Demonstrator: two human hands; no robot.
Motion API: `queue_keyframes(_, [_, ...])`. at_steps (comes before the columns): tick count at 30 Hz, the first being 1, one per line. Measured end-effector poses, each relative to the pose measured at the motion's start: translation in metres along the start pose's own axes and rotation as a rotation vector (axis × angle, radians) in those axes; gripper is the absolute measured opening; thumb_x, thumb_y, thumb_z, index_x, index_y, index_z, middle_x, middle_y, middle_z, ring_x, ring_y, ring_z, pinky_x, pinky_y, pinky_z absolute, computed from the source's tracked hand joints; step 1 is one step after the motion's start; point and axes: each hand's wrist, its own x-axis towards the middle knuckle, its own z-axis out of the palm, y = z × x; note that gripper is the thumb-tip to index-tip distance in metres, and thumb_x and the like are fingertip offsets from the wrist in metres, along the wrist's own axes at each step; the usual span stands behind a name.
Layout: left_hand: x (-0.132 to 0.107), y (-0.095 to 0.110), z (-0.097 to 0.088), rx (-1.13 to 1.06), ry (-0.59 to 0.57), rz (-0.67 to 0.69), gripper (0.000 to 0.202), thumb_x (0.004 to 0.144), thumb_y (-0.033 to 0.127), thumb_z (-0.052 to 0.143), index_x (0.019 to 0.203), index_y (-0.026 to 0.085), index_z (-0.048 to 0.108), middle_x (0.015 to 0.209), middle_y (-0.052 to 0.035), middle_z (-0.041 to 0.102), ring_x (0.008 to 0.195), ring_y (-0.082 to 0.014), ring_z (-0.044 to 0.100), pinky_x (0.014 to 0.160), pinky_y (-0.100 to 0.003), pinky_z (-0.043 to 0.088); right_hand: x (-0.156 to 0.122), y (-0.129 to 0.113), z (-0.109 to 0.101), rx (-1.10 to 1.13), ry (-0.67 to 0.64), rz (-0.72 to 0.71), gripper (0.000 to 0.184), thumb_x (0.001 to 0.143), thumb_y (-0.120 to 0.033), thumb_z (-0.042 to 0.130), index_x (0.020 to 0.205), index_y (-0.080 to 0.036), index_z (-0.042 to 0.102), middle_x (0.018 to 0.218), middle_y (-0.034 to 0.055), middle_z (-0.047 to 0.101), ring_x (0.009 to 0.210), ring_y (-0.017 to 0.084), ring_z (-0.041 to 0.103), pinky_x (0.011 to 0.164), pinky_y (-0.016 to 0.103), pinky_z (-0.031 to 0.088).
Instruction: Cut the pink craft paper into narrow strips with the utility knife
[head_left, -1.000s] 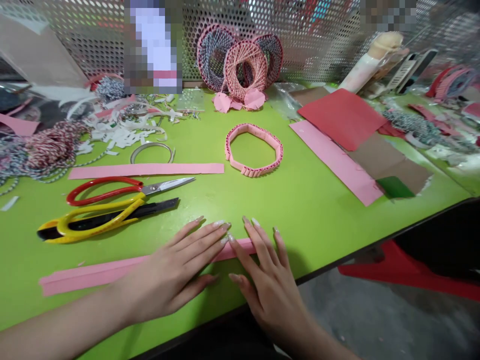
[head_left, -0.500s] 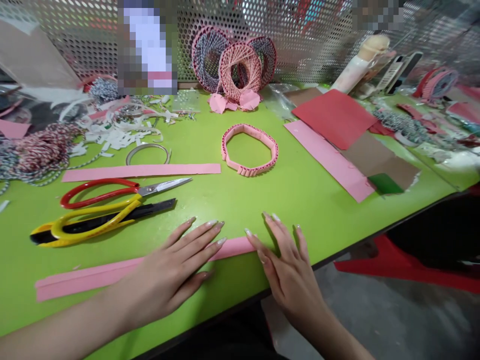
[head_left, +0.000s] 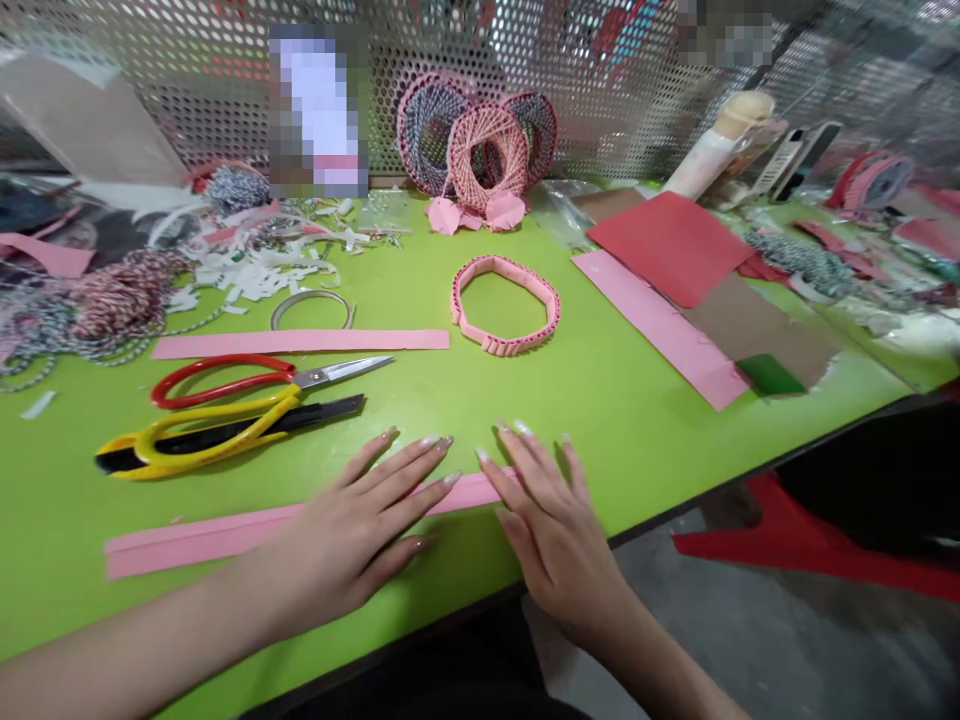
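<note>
A long folded pink paper strip (head_left: 202,535) lies along the near edge of the green table (head_left: 615,410). My left hand (head_left: 352,535) rests flat on the strip's middle, fingers stretched out. My right hand (head_left: 551,520) lies flat over the strip's right end, fingers spread. Neither hand grips anything. Just beyond my left hand lie yellow-handled scissors (head_left: 202,440) and red-handled scissors (head_left: 255,380).
A second pink strip (head_left: 300,341), a pleated pink paper ring (head_left: 505,304) and a tape ring (head_left: 311,308) lie mid-table. Woven pink hoops (head_left: 480,140) lean on the mesh wall. Red, pink and brown sheets (head_left: 675,250) sit right; twine and scraps (head_left: 120,295) left. A red chair (head_left: 810,545) stands below.
My right hand slid right along the strip's end, then came back a little towards the left hand. The left hand stayed pressed on the strip.
</note>
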Motion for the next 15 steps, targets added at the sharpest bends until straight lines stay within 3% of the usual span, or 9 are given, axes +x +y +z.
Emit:
queue_keyframes(3, [-0.003,0.002,-0.005,0.066,0.032,-0.045,0.048,0.098,0.042,0.045,0.144,0.026,0.042,0.156,-0.0088,0.031,0.144,-0.0224,0.030,0.122,-0.048,0.008,0.005,-0.002,0.003,-0.050,-0.090,0.005,0.044,0.101,-0.021,0.032,0.145,-0.020,0.041,0.156,0.0112,0.034,0.143,0.028,0.031,0.110,0.064,0.027])
queue_keyframes(6, [-0.018,0.000,-0.010,0.105,0.038,-0.109,0.048,0.096,0.047,0.048,0.141,0.029,0.046,0.157,-0.0080,0.030,0.143,-0.0237,0.033,0.122,-0.049,0.008,-0.001,0.004,0.006,-0.083,-0.062,0.014,0.044,0.101,-0.022,0.031,0.144,-0.021,0.043,0.155,0.0128,0.036,0.142,0.030,0.034,0.105,0.067,0.033])
queue_keyframes(12, [-0.079,-0.008,-0.014,0.086,0.023,-0.262,0.063,0.091,0.047,0.055,0.149,0.036,0.032,0.158,-0.0053,0.028,0.139,-0.0315,0.038,0.117,-0.055,0.026,-0.018,0.017,0.008,-0.128,0.011,0.039,0.045,0.100,-0.021,0.035,0.145,-0.022,0.041,0.152,0.0150,0.040,0.141,0.031,0.036,0.102,0.067,0.038])
queue_keyframes(15, [-0.108,-0.009,-0.015,0.062,0.079,-0.401,0.056,0.094,0.039,0.049,0.148,0.039,0.033,0.160,-0.0029,0.025,0.141,-0.0346,0.035,0.113,-0.060,0.030,-0.018,0.019,0.008,-0.113,0.045,0.025,0.043,0.100,-0.022,0.040,0.142,-0.021,0.045,0.149,0.0161,0.044,0.138,0.032,0.040,0.102,0.067,0.038])
